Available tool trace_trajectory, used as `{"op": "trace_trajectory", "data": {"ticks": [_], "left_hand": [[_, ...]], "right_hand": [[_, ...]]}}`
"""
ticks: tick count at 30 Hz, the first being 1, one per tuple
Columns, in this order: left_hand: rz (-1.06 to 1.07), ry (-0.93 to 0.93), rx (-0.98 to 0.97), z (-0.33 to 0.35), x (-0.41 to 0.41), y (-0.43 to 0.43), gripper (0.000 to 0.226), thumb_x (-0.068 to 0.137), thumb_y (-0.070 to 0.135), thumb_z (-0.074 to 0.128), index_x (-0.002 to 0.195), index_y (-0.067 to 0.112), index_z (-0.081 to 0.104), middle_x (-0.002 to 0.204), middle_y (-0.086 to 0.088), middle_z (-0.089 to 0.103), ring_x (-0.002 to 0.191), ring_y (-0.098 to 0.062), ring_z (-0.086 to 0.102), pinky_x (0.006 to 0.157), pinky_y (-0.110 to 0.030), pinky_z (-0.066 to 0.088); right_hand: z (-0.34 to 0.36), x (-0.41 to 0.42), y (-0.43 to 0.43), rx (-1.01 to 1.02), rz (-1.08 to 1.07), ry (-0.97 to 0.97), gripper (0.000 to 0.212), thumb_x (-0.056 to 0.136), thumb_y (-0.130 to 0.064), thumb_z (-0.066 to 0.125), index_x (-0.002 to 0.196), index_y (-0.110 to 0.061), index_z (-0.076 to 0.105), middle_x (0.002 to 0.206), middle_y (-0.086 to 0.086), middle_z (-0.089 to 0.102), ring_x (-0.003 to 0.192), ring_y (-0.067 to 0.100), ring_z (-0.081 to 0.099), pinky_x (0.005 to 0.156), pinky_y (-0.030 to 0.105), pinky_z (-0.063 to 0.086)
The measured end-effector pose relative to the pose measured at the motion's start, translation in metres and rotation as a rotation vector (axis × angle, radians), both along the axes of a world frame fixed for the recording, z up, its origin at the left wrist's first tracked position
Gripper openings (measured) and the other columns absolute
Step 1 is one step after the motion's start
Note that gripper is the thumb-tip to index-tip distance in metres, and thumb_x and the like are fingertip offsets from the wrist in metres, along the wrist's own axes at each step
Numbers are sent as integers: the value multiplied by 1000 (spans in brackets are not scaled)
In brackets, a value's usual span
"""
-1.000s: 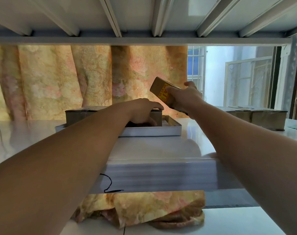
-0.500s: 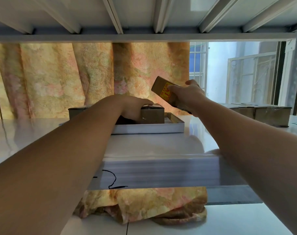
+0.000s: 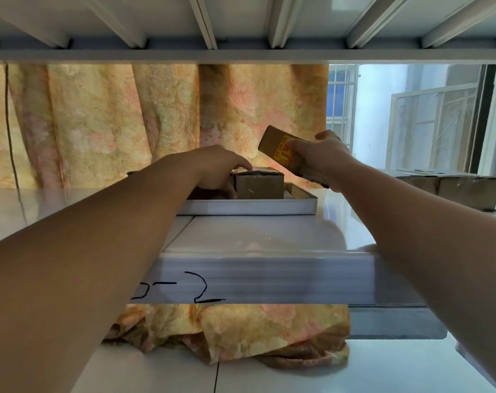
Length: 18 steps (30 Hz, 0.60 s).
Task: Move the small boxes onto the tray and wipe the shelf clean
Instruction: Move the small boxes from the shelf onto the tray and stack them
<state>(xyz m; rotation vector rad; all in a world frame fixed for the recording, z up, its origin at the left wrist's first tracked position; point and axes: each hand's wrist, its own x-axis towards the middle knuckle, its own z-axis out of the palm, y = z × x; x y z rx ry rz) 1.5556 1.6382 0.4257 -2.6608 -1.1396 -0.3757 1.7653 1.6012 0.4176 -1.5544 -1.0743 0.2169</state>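
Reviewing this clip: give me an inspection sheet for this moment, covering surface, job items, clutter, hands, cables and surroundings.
Surface: white glossy shelf, bare in front of the tray; handwritten marks on its front edge.
Job's things: white tray holds a brown box; more boxes wait at far right on the shelf. No wiping cloth seen.
Clutter: nothing seen.
Hands: left hand rests against the box in the tray; right hand holds a labelled box tilted, in the air above the tray's right end.
Cables: a thin dark cord hangs at left.
Surroundings: floral curtain behind, shelf underside above, barred window at right.
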Motion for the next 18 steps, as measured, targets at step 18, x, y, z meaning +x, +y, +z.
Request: {"op": "trace_trajectory", "data": {"ticks": [18], "left_hand": [[1,-248,-143,0,-33,-4,76,79,43,69,144,26,34,151,0,37,135,-21,37,103,-29,31]], "right_hand": [[25,-75,9,-31,-31,-187,73,70,-60,64,129,-25,41,129,12,39,109,32,49,93,44,49]]}}
